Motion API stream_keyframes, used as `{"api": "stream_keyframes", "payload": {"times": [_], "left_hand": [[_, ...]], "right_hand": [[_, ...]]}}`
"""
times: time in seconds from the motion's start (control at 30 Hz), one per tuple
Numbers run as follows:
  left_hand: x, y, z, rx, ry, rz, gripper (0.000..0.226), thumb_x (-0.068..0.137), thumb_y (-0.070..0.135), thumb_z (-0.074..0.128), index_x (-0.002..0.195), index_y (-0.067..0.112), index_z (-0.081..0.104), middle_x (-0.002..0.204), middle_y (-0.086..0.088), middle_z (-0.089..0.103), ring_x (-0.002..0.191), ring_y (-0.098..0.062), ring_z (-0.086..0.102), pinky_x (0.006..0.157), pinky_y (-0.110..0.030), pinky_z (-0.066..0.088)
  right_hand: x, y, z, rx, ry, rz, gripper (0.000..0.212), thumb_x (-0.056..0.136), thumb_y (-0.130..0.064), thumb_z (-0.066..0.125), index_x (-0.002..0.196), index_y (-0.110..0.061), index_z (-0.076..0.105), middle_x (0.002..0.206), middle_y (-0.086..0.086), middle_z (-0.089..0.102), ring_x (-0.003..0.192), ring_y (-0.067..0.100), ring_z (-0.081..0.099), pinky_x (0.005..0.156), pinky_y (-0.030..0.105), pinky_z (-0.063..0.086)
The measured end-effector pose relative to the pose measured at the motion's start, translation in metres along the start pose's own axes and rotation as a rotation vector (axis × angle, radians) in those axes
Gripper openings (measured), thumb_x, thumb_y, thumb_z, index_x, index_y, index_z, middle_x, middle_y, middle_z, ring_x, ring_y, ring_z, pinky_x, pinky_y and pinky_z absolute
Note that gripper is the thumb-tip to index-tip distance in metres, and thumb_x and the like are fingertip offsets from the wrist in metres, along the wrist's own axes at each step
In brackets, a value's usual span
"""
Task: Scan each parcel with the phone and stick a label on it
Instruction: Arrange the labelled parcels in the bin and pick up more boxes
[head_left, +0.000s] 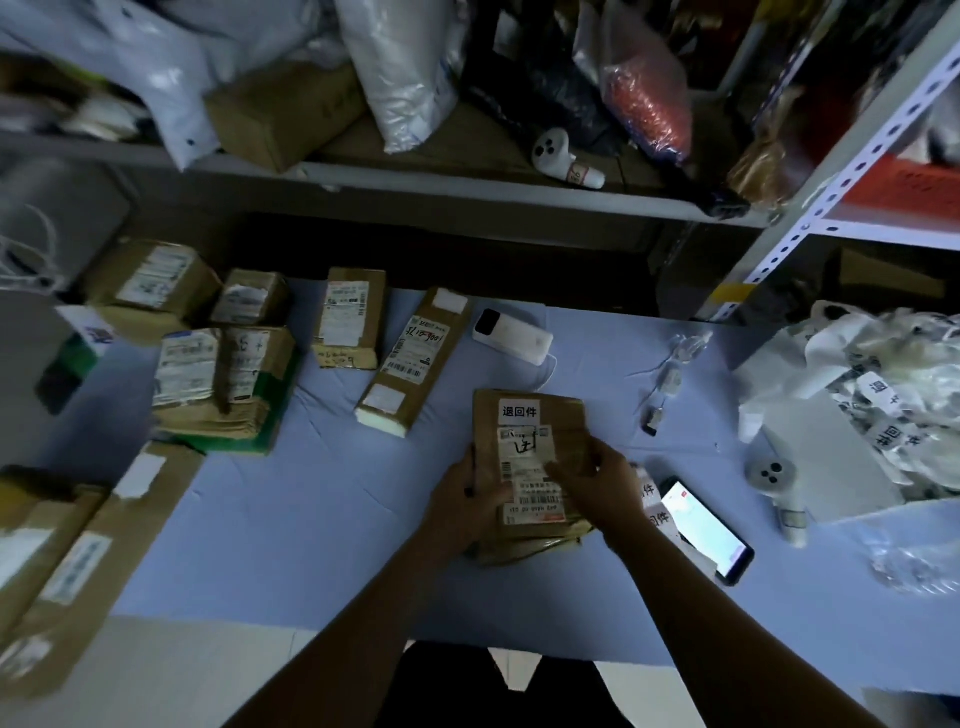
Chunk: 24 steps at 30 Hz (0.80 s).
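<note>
Both on parcel (563, 423), left hand (465, 501), right hand (605, 483)

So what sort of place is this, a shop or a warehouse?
Likely a courier depot or parcel pickup point: labelled cardboard parcels lie across the table, the metal shelves behind are stuffed with mail bags, and a lit phone lies ready for scanning.
</note>
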<state>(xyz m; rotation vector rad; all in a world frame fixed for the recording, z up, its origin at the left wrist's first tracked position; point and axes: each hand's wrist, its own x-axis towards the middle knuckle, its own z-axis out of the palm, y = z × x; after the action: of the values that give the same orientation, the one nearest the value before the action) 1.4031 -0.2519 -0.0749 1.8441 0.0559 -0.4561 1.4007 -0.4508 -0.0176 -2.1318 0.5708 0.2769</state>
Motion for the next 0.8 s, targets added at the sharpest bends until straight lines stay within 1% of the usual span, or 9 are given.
{"api": "stream_keyframes", "payload": {"times": [0.07,0.17,0.3,0.4,0.47,0.57,0.67,0.73,0.8], "left_hand": [[-0.029,-0.003,-0.006,-0.043,0.07,0.043,0.051,0.072,0.054,0.072,0.12,0.056,0.054,0.111,0.035,0.065,0.11,0.009,0.061,0.09,-0.015,0.053],[-0.087,-0.01,-0.027,-0.056,0.246,0.089,0.051,0.08,0.042,0.073,0.128,0.041,0.057,0.116,0.03,0.065,0.115,-0.001,0.062,0.087,-0.011,0.051],[-0.168,-0.021,-0.062,-0.102,0.377,0.023,0.051,0.087,0.033,0.073,0.124,0.062,0.054,0.117,0.031,0.066,0.106,0.005,0.064,0.08,-0.017,0.056],[-0.226,-0.037,-0.092,-0.14,0.47,-0.063,0.058,0.09,0.028,0.073,0.135,0.055,0.049,0.12,0.021,0.065,0.106,-0.003,0.064,0.075,-0.018,0.057],[-0.265,-0.051,-0.115,-0.177,0.562,-0.123,0.062,0.089,0.03,0.074,0.141,0.049,0.046,0.122,0.015,0.063,0.103,-0.005,0.065,0.07,-0.014,0.055],[-0.318,-0.069,-0.153,-0.25,0.67,-0.125,0.055,0.085,0.032,0.078,0.133,0.048,0.056,0.114,0.014,0.07,0.09,0.0,0.069,0.063,-0.012,0.053],[-0.374,-0.091,-0.204,-0.321,0.714,-0.094,0.041,0.082,0.039,0.079,0.11,0.063,0.061,0.102,0.024,0.073,0.086,0.002,0.07,0.062,-0.014,0.055],[-0.408,-0.112,-0.243,-0.365,0.734,-0.076,0.041,0.077,0.049,0.08,0.112,0.06,0.062,0.104,0.022,0.074,0.089,-0.003,0.072,0.068,-0.019,0.058],[-0.448,-0.139,-0.29,-0.398,0.773,-0.079,0.048,0.073,0.056,0.081,0.117,0.055,0.062,0.108,0.016,0.074,0.093,-0.007,0.073,0.072,-0.025,0.06]], "right_hand": [[-0.018,0.001,0.01,0.0,-0.023,-0.063,0.037,0.08,-0.043,0.08,0.111,-0.027,0.066,0.098,-0.006,0.074,0.092,0.019,0.071,0.086,0.05,0.059],[-0.057,0.001,0.033,0.064,-0.067,-0.156,0.055,0.076,-0.046,0.082,0.125,-0.029,0.065,0.106,-0.006,0.075,0.096,0.019,0.071,0.086,0.048,0.059],[-0.113,-0.008,0.075,0.052,-0.164,-0.25,0.065,0.073,-0.059,0.075,0.132,-0.038,0.058,0.109,-0.01,0.074,0.097,0.015,0.07,0.086,0.046,0.059],[-0.16,-0.022,0.112,0.041,-0.243,-0.292,0.068,0.073,-0.057,0.075,0.136,-0.038,0.056,0.116,-0.008,0.072,0.104,0.02,0.069,0.091,0.047,0.057],[-0.193,-0.034,0.136,0.026,-0.302,-0.333,0.063,0.074,-0.055,0.076,0.132,-0.038,0.058,0.117,-0.009,0.071,0.108,0.02,0.067,0.092,0.045,0.056],[-0.236,-0.06,0.174,-0.023,-0.373,-0.428,0.051,0.073,-0.058,0.075,0.12,-0.043,0.063,0.109,-0.017,0.072,0.104,0.012,0.067,0.09,0.04,0.055],[-0.288,-0.097,0.223,-0.057,-0.402,-0.533,0.041,0.07,-0.062,0.073,0.109,-0.052,0.062,0.095,-0.027,0.071,0.091,-0.002,0.064,0.076,0.03,0.053],[-0.322,-0.123,0.259,-0.075,-0.417,-0.589,0.037,0.068,-0.062,0.074,0.103,-0.056,0.062,0.088,-0.034,0.069,0.082,-0.011,0.062,0.065,0.02,0.047],[-0.362,-0.147,0.308,-0.099,-0.446,-0.612,0.035,0.065,-0.06,0.075,0.097,-0.056,0.063,0.083,-0.037,0.067,0.078,-0.012,0.061,0.06,0.018,0.044]]}}
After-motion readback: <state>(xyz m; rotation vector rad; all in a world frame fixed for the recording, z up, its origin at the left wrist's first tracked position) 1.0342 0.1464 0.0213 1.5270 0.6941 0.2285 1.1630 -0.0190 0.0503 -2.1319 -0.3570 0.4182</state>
